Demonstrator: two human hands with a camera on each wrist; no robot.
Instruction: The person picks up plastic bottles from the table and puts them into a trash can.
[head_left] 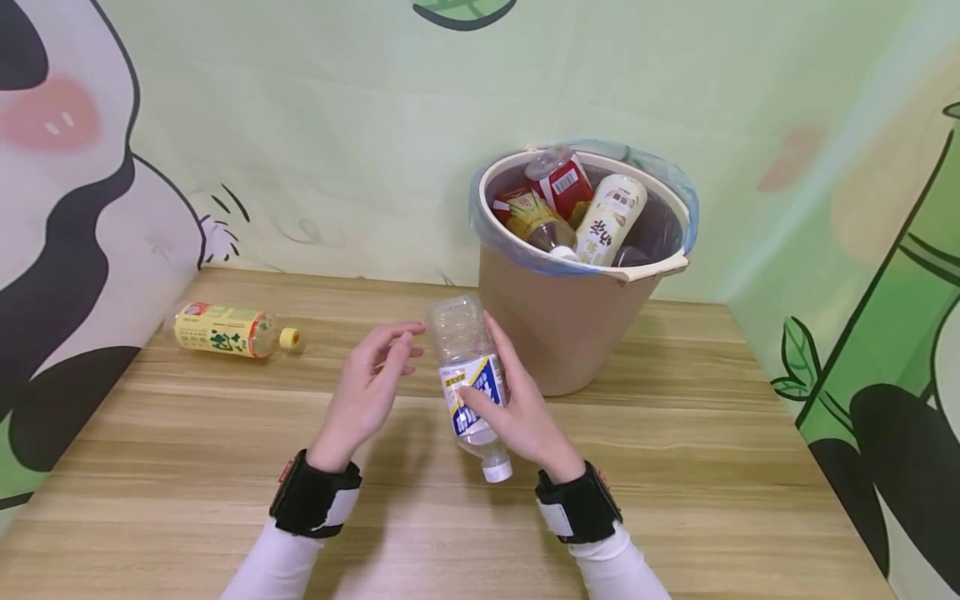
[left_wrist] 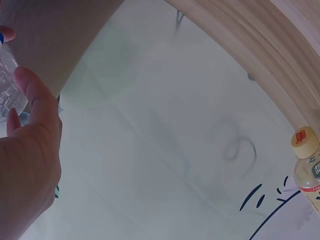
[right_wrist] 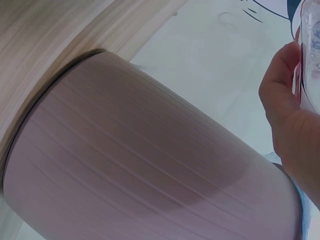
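Note:
My right hand point(head_left: 528, 417) grips a clear plastic bottle point(head_left: 472, 371) with a blue, white and yellow label, thumb across the label and fingers behind. The bottle is tilted, its white cap pointing down toward me and its base up. Close to the base, on the left, is my left hand point(head_left: 363, 396) with fingers loosely bent and nothing in them; whether a fingertip touches the bottle I cannot tell. The left wrist view shows part of the bottle point(left_wrist: 7, 80) beside that hand. In the right wrist view, the right hand point(right_wrist: 290, 100) holds the bottle at the frame's edge.
Just behind the bottle stands a beige bin point(head_left: 555, 325) lined with a blue bag. Inside it lie several bottles and containers, among them a white bottle point(head_left: 611, 217). A yellow-capped bottle point(head_left: 225, 329) lies on its side at the left of the wooden table point(head_left: 660, 483).

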